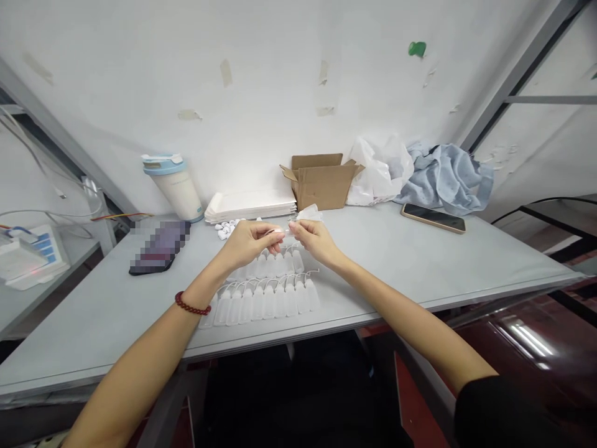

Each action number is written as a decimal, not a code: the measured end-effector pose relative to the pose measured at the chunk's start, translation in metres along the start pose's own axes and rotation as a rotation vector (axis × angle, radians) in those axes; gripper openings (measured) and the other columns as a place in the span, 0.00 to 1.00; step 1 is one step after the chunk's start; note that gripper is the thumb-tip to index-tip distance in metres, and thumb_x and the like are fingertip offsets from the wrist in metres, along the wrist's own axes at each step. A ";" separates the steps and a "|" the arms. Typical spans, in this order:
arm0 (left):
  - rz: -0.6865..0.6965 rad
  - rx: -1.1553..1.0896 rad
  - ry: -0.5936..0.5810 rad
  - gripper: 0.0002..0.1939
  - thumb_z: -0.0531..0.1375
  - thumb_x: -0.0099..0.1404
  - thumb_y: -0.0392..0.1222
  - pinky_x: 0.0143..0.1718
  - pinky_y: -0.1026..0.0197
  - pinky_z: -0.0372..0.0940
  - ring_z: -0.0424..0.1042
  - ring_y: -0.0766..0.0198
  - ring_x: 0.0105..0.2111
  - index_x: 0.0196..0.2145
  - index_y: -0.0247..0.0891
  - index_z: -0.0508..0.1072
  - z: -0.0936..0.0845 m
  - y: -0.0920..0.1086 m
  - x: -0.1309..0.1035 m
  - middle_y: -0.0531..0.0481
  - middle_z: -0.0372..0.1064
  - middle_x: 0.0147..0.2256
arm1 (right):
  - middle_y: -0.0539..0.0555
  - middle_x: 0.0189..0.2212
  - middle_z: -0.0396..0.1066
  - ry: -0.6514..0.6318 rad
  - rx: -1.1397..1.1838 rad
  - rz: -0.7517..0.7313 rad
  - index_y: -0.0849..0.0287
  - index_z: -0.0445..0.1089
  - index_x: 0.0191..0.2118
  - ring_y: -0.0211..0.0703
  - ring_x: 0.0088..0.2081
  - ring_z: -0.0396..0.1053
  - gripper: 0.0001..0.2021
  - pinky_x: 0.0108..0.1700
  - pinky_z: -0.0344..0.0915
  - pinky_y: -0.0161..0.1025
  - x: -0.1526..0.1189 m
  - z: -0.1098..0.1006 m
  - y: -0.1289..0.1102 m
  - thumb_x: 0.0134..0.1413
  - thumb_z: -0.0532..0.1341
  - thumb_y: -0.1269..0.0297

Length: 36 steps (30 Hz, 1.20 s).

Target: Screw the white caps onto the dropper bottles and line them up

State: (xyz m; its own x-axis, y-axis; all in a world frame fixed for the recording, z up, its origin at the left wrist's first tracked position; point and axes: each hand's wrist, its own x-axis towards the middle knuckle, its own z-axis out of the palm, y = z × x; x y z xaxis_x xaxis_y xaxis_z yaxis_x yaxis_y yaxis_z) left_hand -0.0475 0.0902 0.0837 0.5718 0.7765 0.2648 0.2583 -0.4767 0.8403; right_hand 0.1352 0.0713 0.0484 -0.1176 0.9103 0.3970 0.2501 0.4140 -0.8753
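Note:
Both hands meet above the rows of bottles, fingertips close together. My left hand (252, 241) is closed in a pinch on a thin white tube. My right hand (318, 239) pinches the end of a small clear piece, too small to name for sure, facing the tube's end. Below them lies a front row of small translucent squeeze bottles (268, 303), with thin bent tubes at their tops. A second row of bottles (273, 267) lies behind it, partly covered by my left hand. Several small white caps (225, 230) are heaped beyond my left wrist.
Along the wall stand a tumbler (175, 186), stacked white sheets (252, 206), an open cardboard box (324, 183), a white plastic bag (377, 171) and blue cloth (450, 177). A phone (433, 218) lies right, a dark blurred item (161, 247) left. A clear bag (310, 213) sits behind my right hand.

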 end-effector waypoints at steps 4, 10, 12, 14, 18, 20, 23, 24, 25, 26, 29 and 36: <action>0.030 0.092 0.019 0.19 0.56 0.65 0.51 0.28 0.65 0.68 0.72 0.65 0.26 0.27 0.34 0.75 -0.001 0.001 0.001 0.48 0.74 0.26 | 0.46 0.21 0.58 0.034 -0.120 -0.140 0.60 0.65 0.29 0.34 0.23 0.54 0.18 0.27 0.52 0.34 -0.001 -0.003 -0.005 0.61 0.52 0.51; -0.013 0.061 -0.025 0.23 0.52 0.66 0.54 0.28 0.64 0.66 0.70 0.66 0.23 0.23 0.34 0.70 0.001 0.000 0.002 0.50 0.69 0.22 | 0.55 0.28 0.67 0.100 -0.578 -0.559 0.62 0.67 0.37 0.40 0.28 0.61 0.18 0.31 0.58 0.37 -0.004 -0.004 0.001 0.66 0.46 0.57; -0.065 0.018 -0.039 0.24 0.52 0.66 0.54 0.26 0.64 0.65 0.69 0.66 0.21 0.20 0.34 0.68 0.002 0.003 0.001 0.51 0.67 0.20 | 0.57 0.29 0.67 0.094 -0.681 -0.634 0.62 0.67 0.39 0.42 0.29 0.62 0.17 0.31 0.58 0.37 -0.005 -0.004 0.004 0.67 0.45 0.58; -0.085 0.018 -0.045 0.25 0.52 0.66 0.54 0.24 0.64 0.63 0.67 0.67 0.20 0.19 0.35 0.66 0.002 0.006 0.000 0.52 0.65 0.18 | 0.58 0.29 0.68 0.096 -0.713 -0.653 0.63 0.67 0.40 0.43 0.29 0.63 0.17 0.31 0.59 0.37 -0.006 -0.002 0.004 0.67 0.45 0.58; 0.052 0.186 0.042 0.22 0.52 0.66 0.51 0.24 0.65 0.60 0.65 0.67 0.19 0.19 0.36 0.65 0.004 0.009 -0.002 0.53 0.64 0.18 | 0.55 0.27 0.68 0.090 -0.544 -0.527 0.62 0.67 0.37 0.41 0.29 0.64 0.19 0.32 0.59 0.36 -0.006 0.000 -0.001 0.67 0.44 0.58; 0.161 0.319 0.093 0.19 0.52 0.65 0.48 0.26 0.65 0.60 0.65 0.67 0.21 0.21 0.36 0.68 0.005 0.008 -0.002 0.52 0.66 0.19 | 0.54 0.26 0.68 0.057 -0.439 -0.436 0.61 0.68 0.35 0.40 0.29 0.65 0.20 0.33 0.59 0.35 -0.006 0.001 -0.003 0.67 0.44 0.57; 0.240 0.422 0.125 0.14 0.54 0.64 0.47 0.28 0.64 0.60 0.67 0.65 0.25 0.28 0.36 0.72 0.005 0.005 -0.001 0.51 0.70 0.23 | 0.54 0.27 0.69 0.033 -0.383 -0.346 0.61 0.69 0.35 0.41 0.30 0.66 0.20 0.35 0.60 0.36 -0.005 0.001 -0.003 0.66 0.46 0.55; 0.229 0.412 0.132 0.13 0.55 0.64 0.47 0.29 0.64 0.61 0.68 0.64 0.26 0.29 0.36 0.73 0.004 0.004 -0.001 0.50 0.71 0.25 | 0.55 0.27 0.69 0.032 -0.382 -0.331 0.61 0.69 0.35 0.42 0.31 0.66 0.20 0.35 0.60 0.37 -0.005 0.001 -0.002 0.66 0.46 0.55; 0.201 0.384 0.136 0.13 0.56 0.64 0.48 0.29 0.64 0.61 0.68 0.64 0.26 0.30 0.36 0.74 0.003 0.003 -0.001 0.50 0.72 0.26 | 0.55 0.28 0.69 0.033 -0.386 -0.326 0.60 0.70 0.36 0.42 0.31 0.66 0.20 0.35 0.60 0.37 -0.006 0.002 -0.001 0.66 0.46 0.55; 0.164 0.346 0.131 0.15 0.56 0.63 0.50 0.29 0.64 0.62 0.69 0.64 0.26 0.30 0.36 0.74 0.002 0.003 0.000 0.50 0.73 0.26 | 0.56 0.29 0.70 0.033 -0.393 -0.332 0.60 0.69 0.36 0.43 0.31 0.66 0.20 0.36 0.60 0.37 -0.006 0.002 0.000 0.66 0.45 0.55; 0.058 0.227 0.046 0.20 0.54 0.65 0.54 0.28 0.65 0.64 0.70 0.64 0.25 0.26 0.36 0.73 -0.002 0.001 0.000 0.50 0.72 0.24 | 0.58 0.32 0.70 0.034 -0.431 -0.386 0.61 0.68 0.40 0.44 0.33 0.66 0.18 0.37 0.61 0.39 -0.006 0.002 0.004 0.66 0.45 0.55; -0.006 0.217 0.023 0.23 0.52 0.66 0.53 0.28 0.64 0.62 0.68 0.66 0.21 0.18 0.37 0.63 0.005 0.000 -0.001 0.54 0.64 0.16 | 0.56 0.29 0.68 -0.021 -0.363 -0.327 0.61 0.67 0.37 0.43 0.31 0.65 0.16 0.36 0.60 0.38 -0.005 0.003 0.006 0.65 0.46 0.58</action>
State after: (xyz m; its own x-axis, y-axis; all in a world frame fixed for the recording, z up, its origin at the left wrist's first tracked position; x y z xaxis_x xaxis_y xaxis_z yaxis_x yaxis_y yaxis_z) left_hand -0.0444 0.0874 0.0813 0.5525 0.7876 0.2729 0.4245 -0.5476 0.7211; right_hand 0.1341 0.0690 0.0406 -0.2645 0.7338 0.6258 0.5156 0.6560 -0.5512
